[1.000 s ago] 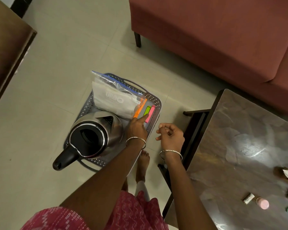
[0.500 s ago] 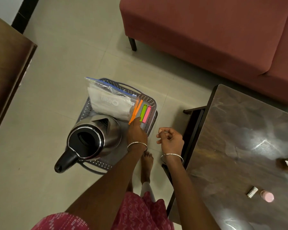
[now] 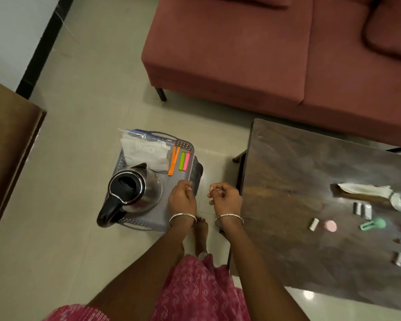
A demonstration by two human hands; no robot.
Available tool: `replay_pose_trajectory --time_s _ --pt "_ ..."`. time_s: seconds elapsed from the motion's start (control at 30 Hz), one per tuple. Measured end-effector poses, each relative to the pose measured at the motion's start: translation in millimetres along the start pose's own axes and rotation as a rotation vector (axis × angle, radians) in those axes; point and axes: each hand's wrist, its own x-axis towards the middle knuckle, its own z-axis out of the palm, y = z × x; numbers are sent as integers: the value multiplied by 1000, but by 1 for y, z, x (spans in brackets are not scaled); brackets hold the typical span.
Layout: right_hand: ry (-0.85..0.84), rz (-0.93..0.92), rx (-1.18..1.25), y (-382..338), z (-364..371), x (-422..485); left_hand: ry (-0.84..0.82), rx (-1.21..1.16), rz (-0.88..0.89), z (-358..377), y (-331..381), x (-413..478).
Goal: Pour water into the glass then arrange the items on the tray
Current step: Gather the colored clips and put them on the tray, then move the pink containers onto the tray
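Home living room, red sofa [image 3: 276, 54], dark wooden coffee table [image 3: 310, 193], pale tiled floor [image 3: 67, 228]

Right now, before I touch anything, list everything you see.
tray: one, grey, on the floor
kettle: one, steel with black handle, on the tray
plastic bag: one, clear, white contents, tray's far end
clips: three, orange, green, pink, on the tray right of the bag
sofa: one, dark red, far right
table: one, dark brown, right
cloth or paper: one, white, on the table
disc: one, pink, on the table
tool: one, mint green, beside the disc
small rolls: several, silvery, scattered on the table
wooden furniture: one, brown, left edge
left hand: one, silver bangle, over the tray, loosely curled
right hand: one, silver bangle, between tray and table, loosely curled
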Motion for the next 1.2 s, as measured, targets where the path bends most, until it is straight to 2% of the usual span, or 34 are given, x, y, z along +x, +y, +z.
replay_pose_trajectory --time_s 0.23,0.5,0.77,1.2 --pt "94 -43 76 -4 -62 -71 -42 -45 121 -19 31 -73" --pt "244 69 89 32 -156 -118 -146 -113 198 4 77 -146" --pt "421 53 181 84 -271 -142 -240 -94 320 66 131 -232" --pt "435 51 234 201 -460 -143 -207 -67 248 196 172 -372"
